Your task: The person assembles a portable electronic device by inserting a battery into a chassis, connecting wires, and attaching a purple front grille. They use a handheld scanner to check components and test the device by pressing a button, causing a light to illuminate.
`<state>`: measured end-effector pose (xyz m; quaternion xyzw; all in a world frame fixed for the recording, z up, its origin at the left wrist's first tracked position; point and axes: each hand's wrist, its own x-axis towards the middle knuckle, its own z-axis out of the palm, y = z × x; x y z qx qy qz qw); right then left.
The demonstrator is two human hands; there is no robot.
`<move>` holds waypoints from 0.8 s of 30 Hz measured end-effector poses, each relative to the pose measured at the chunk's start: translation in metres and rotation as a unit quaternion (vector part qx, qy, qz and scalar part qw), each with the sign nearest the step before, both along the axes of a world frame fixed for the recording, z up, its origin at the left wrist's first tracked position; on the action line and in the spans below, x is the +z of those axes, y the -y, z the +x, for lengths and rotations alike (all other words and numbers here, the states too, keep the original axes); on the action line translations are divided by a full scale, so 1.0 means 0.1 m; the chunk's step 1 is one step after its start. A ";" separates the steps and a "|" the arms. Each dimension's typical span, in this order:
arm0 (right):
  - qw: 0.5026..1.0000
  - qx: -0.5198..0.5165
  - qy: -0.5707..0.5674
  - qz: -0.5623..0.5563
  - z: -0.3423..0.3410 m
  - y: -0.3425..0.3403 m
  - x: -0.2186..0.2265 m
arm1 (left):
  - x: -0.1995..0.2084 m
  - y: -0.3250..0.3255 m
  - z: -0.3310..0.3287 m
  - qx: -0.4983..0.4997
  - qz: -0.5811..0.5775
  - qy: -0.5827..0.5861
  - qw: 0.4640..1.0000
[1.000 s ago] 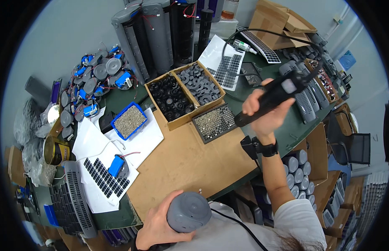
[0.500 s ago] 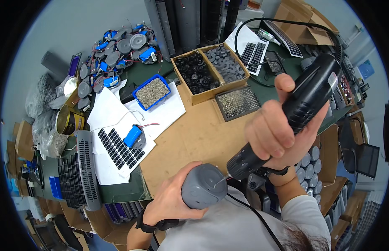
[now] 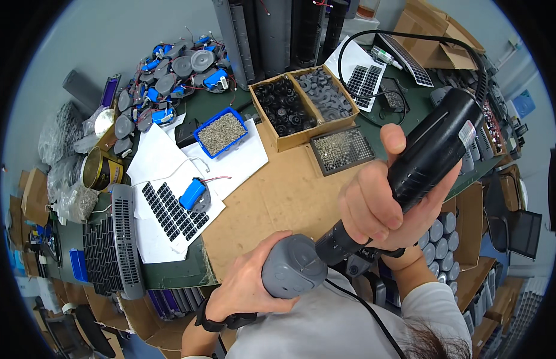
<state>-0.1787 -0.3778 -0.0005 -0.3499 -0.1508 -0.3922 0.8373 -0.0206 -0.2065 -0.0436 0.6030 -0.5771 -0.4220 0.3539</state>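
A rounded grey plastic housing (image 3: pixel 293 267) is gripped from its left side by my left hand (image 3: pixel 245 275), above the near edge of the workbench. My right hand (image 3: pixel 389 197) wraps round a black corded electric screwdriver (image 3: pixel 436 149), thumb along its upper side. The tool slants down to the left, and its nose meets the housing's right face. The bit cannot be seen now; where it enters the housing is hidden. A battery unit with a blue wrapped cell (image 3: pixel 193 194) and red lead lies on white paper to the left.
Beyond my hands stand a cardboard box (image 3: pixel 278 143) of black and grey parts, a perforated screw tray (image 3: pixel 341 172) and a blue tub (image 3: pixel 233 151) of small screws. Battery units (image 3: pixel 164 84) are heaped at the far left. The black cable (image 3: pixel 409 34) arcs over the right side.
The screwdriver has moved down and left, so its nose is now against the housing and the bit, visible before, is out of sight. My left hand has hardly moved.
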 end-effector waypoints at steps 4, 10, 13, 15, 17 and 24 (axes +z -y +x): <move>1.000 0.001 0.006 0.006 0.01 -0.04 0.00 | 0.00 0.00 0.00 0.000 0.007 0.002 1.000; 0.999 0.045 0.014 -0.005 0.01 -0.04 0.01 | 0.02 -0.01 -0.01 -0.016 0.004 -0.001 1.000; 0.996 0.082 0.028 0.010 0.03 -0.06 -0.01 | 0.02 -0.03 -0.01 -0.030 0.013 -0.005 0.999; 0.996 0.081 0.033 0.018 0.03 -0.08 -0.02 | 0.02 -0.05 -0.01 -0.030 0.020 -0.019 0.999; 0.996 0.075 0.039 0.018 0.03 -0.10 -0.01 | 0.02 -0.05 -0.02 -0.027 0.013 -0.019 0.999; 0.999 -0.045 0.010 -0.018 -0.03 -0.03 0.04 | 0.01 -0.09 0.04 0.001 -0.009 -0.009 1.000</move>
